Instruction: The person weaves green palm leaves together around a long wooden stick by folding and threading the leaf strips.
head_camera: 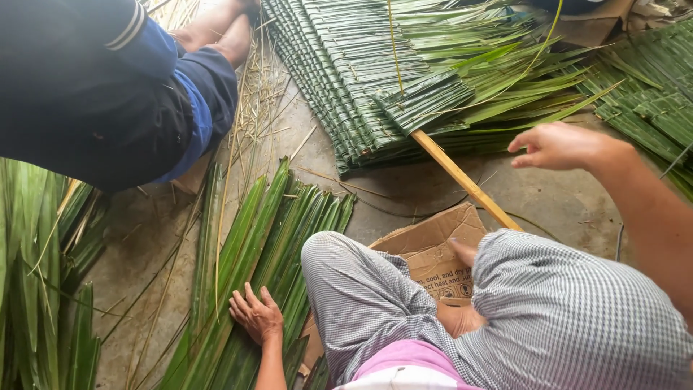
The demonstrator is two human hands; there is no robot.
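While the left hand [256, 315] lies flat on the loose leaves [253, 267], fingers spread, holding nothing, the right hand [559, 146] hovers half-open and empty near the stick [462, 179]; pressing one leaf free cleanly looks wise.

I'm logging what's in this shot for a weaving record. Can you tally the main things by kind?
Person's own bare hands: 2, left hand on the loose long green palm leaves, right hand raised, empty
Long pale wooden stick: 1
Flattened brown cardboard sheet: 1
Stack of stitched green leaf panels: 1
Total: 5
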